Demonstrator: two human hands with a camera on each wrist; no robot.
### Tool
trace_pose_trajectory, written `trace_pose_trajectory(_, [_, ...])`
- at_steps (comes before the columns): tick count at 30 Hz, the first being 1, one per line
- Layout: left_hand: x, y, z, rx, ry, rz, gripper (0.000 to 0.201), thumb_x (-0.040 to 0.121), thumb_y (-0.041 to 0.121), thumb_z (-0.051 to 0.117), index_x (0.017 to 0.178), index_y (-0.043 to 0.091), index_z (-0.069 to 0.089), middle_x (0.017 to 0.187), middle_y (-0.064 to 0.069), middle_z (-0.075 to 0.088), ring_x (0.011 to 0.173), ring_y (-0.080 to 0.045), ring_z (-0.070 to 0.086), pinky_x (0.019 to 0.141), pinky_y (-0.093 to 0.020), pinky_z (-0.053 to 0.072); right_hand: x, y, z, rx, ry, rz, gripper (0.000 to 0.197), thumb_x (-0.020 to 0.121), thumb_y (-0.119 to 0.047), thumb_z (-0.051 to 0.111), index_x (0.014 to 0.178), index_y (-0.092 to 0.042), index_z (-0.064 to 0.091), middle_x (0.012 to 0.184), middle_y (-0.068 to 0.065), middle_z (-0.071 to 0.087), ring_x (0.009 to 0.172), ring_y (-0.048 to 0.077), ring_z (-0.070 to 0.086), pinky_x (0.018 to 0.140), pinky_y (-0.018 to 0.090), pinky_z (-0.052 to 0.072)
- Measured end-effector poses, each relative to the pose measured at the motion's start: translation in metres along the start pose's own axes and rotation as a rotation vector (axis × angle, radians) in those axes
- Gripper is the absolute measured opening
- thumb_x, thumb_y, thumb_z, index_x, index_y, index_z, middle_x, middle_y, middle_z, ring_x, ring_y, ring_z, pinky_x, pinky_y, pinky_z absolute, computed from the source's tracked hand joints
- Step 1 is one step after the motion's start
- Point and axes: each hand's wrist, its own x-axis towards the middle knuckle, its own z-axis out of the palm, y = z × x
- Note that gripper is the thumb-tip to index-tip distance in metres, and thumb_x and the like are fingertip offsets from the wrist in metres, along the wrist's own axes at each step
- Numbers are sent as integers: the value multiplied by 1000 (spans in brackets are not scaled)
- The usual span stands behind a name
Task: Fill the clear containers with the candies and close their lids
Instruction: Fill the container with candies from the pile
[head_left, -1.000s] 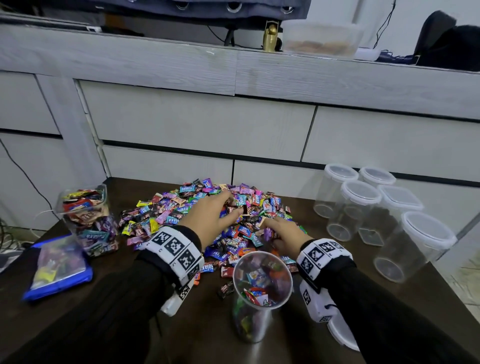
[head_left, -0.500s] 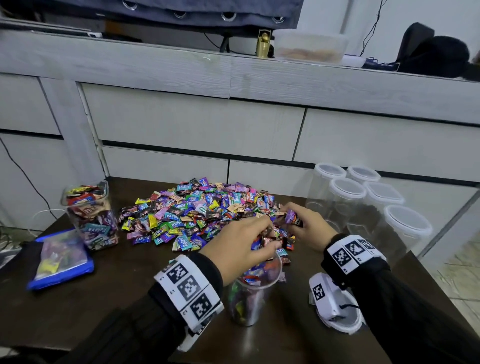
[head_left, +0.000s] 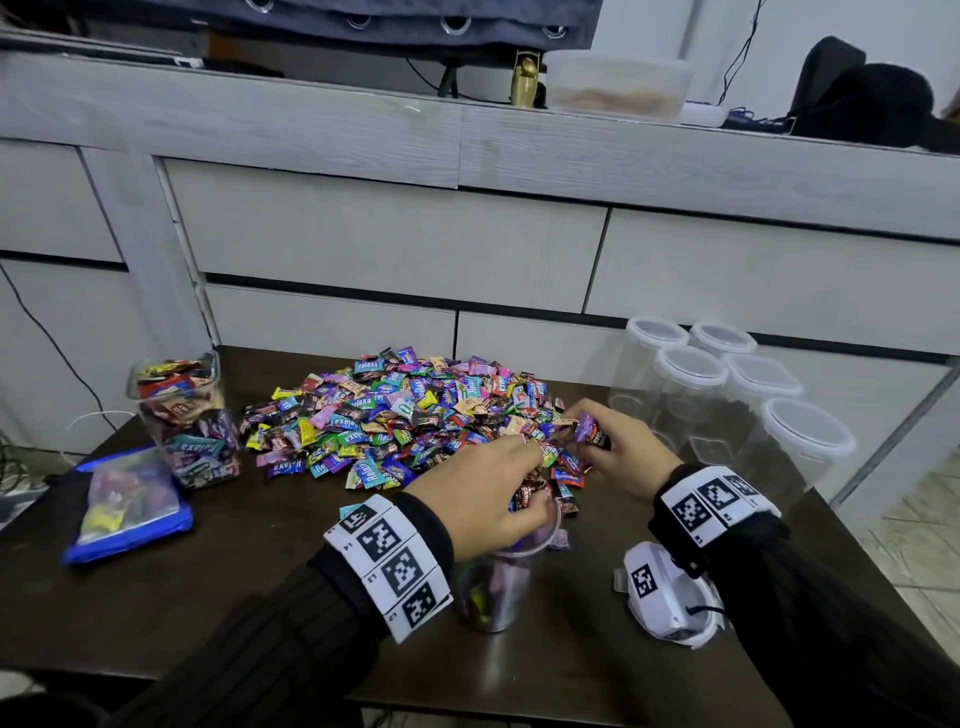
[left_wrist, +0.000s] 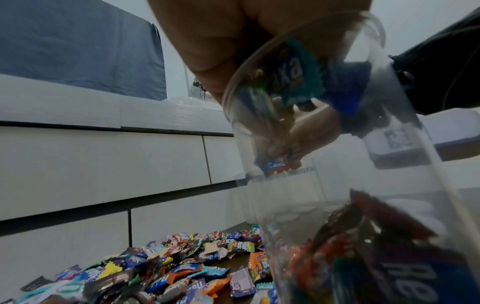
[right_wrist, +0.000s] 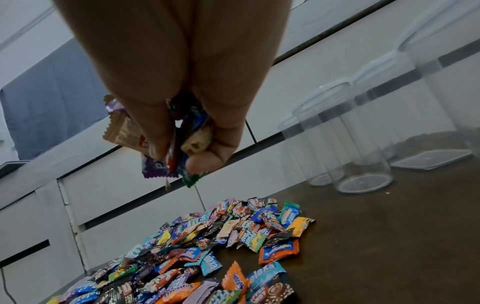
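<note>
A big heap of wrapped candies (head_left: 405, 415) (right_wrist: 207, 257) lies in the middle of the dark table. In front of it stands an open round clear container (head_left: 496, 587) (left_wrist: 350, 164), partly filled. My left hand (head_left: 530, 499) (left_wrist: 233, 51) hovers over its mouth, fingers curled round a bunch of candies (left_wrist: 298, 72). My right hand (head_left: 592, 441) (right_wrist: 182, 148) is raised above the heap's right edge and grips a handful of candies (right_wrist: 155, 160). Several empty clear containers (head_left: 727, 395) (right_wrist: 363, 156) with lids on stand at the right.
A filled square container (head_left: 182, 415) stands at the left, without a lid. A blue bag of sweets (head_left: 130, 504) lies in front of it. A loose lid (head_left: 696, 642) lies under my right wrist. Grey drawer fronts (head_left: 395, 249) rise behind the table.
My left hand drew back from the heap with candies and now sits over the container's mouth. My right hand lifted a handful off the heap's right edge.
</note>
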Motion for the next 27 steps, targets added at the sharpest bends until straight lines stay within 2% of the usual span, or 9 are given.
trace_pose_trajectory(2, [0, -1, 0, 14, 6, 20, 20, 93, 33, 51, 93, 13, 48, 84, 5, 40, 76, -17, 44, 66, -29, 31, 0, 0, 0, 3, 3, 1, 21, 87, -11, 63, 104, -21, 57, 89, -5, 60, 80, 12, 57, 63, 11, 41])
trace_pose_trajectory(4, [0, -1, 0, 16, 23, 52, 19, 92, 33, 53, 87, 16, 47, 81, 6, 39, 72, -14, 40, 65, -25, 27, 1, 0, -1, 4, 6, 5, 21, 87, -11, 63, 104, -21, 57, 89, -6, 60, 80, 11, 57, 63, 11, 41])
trace_pose_trajectory(6, [1, -2, -1, 11, 28, 66, 19, 90, 34, 55, 87, 16, 51, 79, 7, 40, 71, -12, 40, 65, -24, 31, 0, 0, -1, 0, 8, -3, 20, 87, -12, 63, 104, -19, 57, 88, -7, 60, 82, 11, 56, 66, 18, 41])
trace_pose_trajectory(9, [1, -2, -4, -21, 12, 57, 24, 88, 39, 57, 90, 15, 53, 78, 7, 46, 70, -11, 43, 64, -25, 35, 0, -1, -3, -2, 15, -19, 19, 87, -12, 63, 103, -20, 56, 84, -12, 58, 80, 9, 55, 64, 16, 39])
trace_pose_trajectory(12, [2, 1, -6, 2, -18, 43, 27, 88, 43, 55, 92, 16, 53, 83, 2, 57, 74, -17, 52, 67, -34, 44, 0, -3, -6, -3, 13, -18, 21, 88, -11, 63, 107, -16, 56, 87, -11, 57, 82, 9, 54, 70, 21, 39])
trace_pose_trajectory(17, [2, 1, -3, 117, -27, 45, 35, 93, 50, 47, 95, 16, 58, 88, 1, 58, 82, -18, 54, 72, -36, 48, -1, -6, -11, 3, -8, -5, 23, 89, -11, 61, 111, -13, 55, 92, -7, 57, 86, 15, 55, 76, 34, 48])
trace_pose_trajectory(22, [2, -3, -5, 262, 45, 66, 51, 86, 68, 43, 97, 23, 65, 91, 9, 47, 86, -7, 32, 77, -29, 29, 0, -8, -16, -12, 2, -18, 23, 88, -10, 62, 110, -13, 55, 93, -4, 59, 85, 17, 56, 77, 33, 49])
trace_pose_trajectory(25, [-1, -5, -9, 104, 46, 17, 60, 76, 79, 38, 96, 30, 65, 96, 14, 43, 94, -5, 37, 82, -26, 31, 0, -12, -19, -8, 22, -41, 22, 87, -11, 63, 108, -14, 56, 93, 0, 63, 82, 18, 58, 75, 33, 48])
trace_pose_trajectory(27, [-6, -10, -9, -73, 24, -40, 68, 67, 84, 41, 108, 33, 58, 108, 16, 44, 103, -1, 39, 87, -25, 36, 0, -16, -23, 16, 17, -42, 20, 88, -11, 63, 106, -16, 55, 91, 3, 65, 77, 21, 60, 72, 34, 51])
